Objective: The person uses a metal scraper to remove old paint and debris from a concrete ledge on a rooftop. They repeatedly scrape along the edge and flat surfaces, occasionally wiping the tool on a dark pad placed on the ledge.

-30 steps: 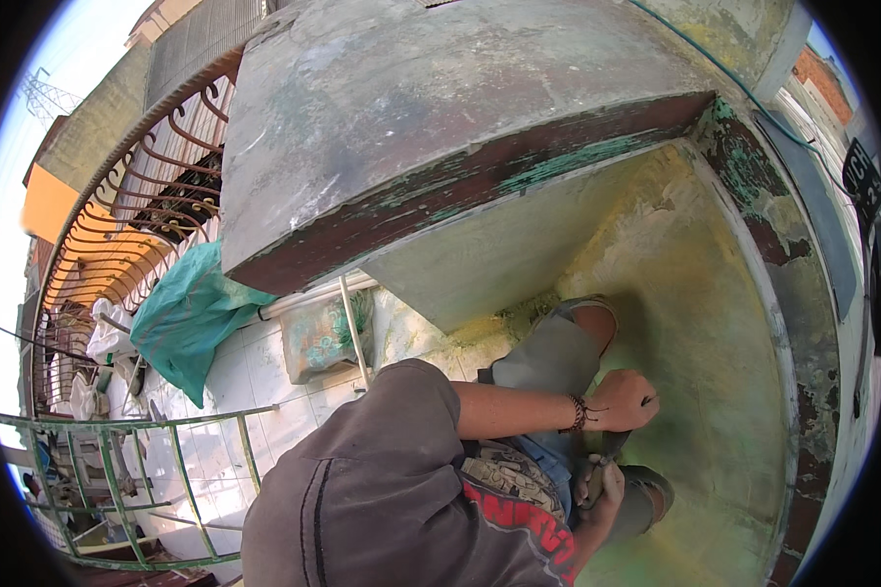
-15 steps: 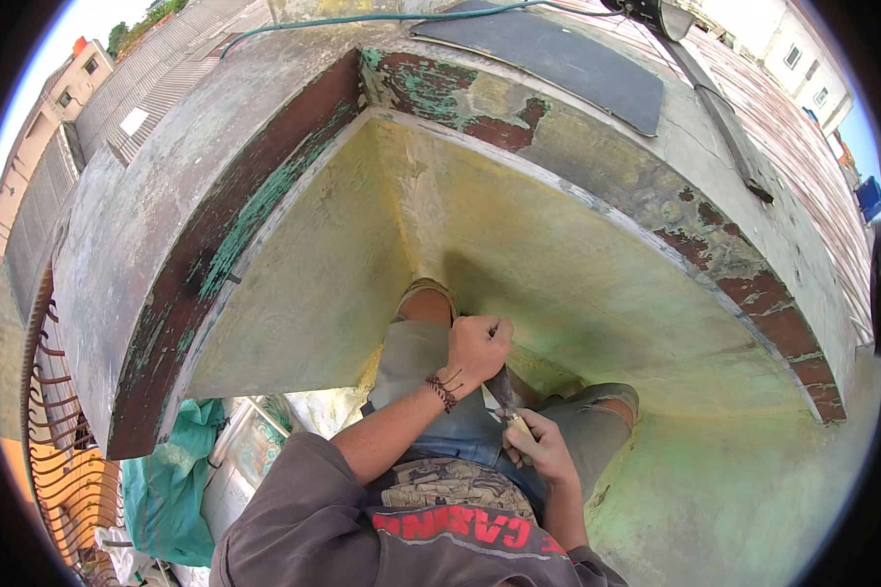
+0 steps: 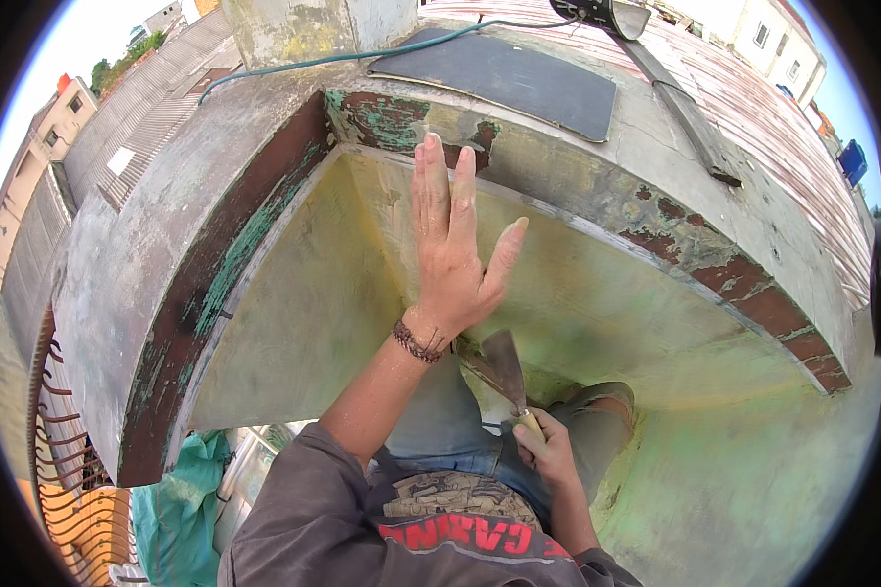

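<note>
My left hand (image 3: 454, 240) is raised with its fingers stretched up and the thumb apart, nothing in it. Its fingertips overlap the flaking edge of the ledge (image 3: 578, 171) in the picture; I cannot tell whether they touch it. My right hand (image 3: 550, 445), lower and to the right in front of my lap, is closed round the pale handle of a putty knife (image 3: 505, 364). Its broad dull blade points up and slightly left. Behind both hands the yellow-green wall (image 3: 597, 284) meets another face in an inner corner. The ledge shows worn brown and green paint.
A dark flat board (image 3: 504, 83) lies on the concrete top, with a green-blue hose (image 3: 343, 56) running past it. A wooden strip (image 3: 690, 127) leans farther right. Below left are a green cloth (image 3: 181, 499) and curved metal bars (image 3: 54, 430). Corrugated roofs spread beyond.
My left hand has left the putty knife's blade, where it was closed, and risen with fingers spread. The right hand keeps the knife, whose blade now stands free. The view has shifted slightly.
</note>
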Available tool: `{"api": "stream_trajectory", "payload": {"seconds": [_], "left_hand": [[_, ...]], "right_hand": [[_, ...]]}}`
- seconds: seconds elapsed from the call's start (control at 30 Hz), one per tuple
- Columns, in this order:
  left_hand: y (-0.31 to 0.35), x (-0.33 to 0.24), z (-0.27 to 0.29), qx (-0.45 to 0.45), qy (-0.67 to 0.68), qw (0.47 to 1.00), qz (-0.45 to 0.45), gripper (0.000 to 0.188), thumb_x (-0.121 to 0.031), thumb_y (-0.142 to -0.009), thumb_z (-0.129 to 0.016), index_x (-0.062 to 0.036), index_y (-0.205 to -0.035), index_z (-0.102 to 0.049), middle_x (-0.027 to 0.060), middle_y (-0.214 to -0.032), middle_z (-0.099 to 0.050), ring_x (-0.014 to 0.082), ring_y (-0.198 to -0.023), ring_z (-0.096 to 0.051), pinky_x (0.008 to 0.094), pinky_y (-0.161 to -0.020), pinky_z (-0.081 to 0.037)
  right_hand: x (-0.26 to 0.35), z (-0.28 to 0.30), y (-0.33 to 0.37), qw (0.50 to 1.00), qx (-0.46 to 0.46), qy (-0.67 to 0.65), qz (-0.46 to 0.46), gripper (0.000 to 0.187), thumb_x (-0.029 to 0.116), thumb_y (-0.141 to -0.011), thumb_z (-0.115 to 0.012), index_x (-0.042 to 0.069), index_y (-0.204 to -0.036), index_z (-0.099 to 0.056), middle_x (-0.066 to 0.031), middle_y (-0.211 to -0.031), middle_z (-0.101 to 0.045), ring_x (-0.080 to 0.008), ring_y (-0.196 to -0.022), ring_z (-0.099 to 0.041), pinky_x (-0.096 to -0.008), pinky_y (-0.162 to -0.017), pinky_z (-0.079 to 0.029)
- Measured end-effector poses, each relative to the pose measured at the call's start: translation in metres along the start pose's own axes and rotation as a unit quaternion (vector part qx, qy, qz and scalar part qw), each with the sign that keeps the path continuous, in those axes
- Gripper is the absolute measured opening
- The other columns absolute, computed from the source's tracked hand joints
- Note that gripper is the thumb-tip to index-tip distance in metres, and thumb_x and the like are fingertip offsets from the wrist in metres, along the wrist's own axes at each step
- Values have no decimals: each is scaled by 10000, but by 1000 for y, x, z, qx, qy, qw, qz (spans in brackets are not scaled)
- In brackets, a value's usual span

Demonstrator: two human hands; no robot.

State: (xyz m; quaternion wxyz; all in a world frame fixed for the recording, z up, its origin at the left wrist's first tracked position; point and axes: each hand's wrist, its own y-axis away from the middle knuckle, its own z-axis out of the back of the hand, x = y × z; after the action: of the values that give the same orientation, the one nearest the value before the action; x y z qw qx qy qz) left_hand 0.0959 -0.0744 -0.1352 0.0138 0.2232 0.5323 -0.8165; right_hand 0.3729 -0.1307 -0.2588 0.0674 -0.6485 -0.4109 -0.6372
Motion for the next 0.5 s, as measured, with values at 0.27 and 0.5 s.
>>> {"api": "stream_trajectory", "payload": {"seconds": [0.27,0.5], "left_hand": [[21,7,-32,67,-11,998,6,744,-289,-982,-595,-8,-1575,-244,266,-1648,-109,427,-1533,-93,561,-1216,-73],[72,9,-20,71,43,993,81,571,-93,-899,-655,13,-1431,-475,261,-1513,-416,422,-1406,-395,532,-1163,-276]], "right_hand": [[-3,2,2,999,-30,-40,12,383,221,-936,-721,5,-1234,-615,46,-669,-500,-38,-506,-427,-219,-448,-311],[-3,4,-3,996,-60,-61,40,357,167,-937,-693,-27,-1221,-598,15,-661,-521,-61,-477,-452,-222,-413,-334]]}}
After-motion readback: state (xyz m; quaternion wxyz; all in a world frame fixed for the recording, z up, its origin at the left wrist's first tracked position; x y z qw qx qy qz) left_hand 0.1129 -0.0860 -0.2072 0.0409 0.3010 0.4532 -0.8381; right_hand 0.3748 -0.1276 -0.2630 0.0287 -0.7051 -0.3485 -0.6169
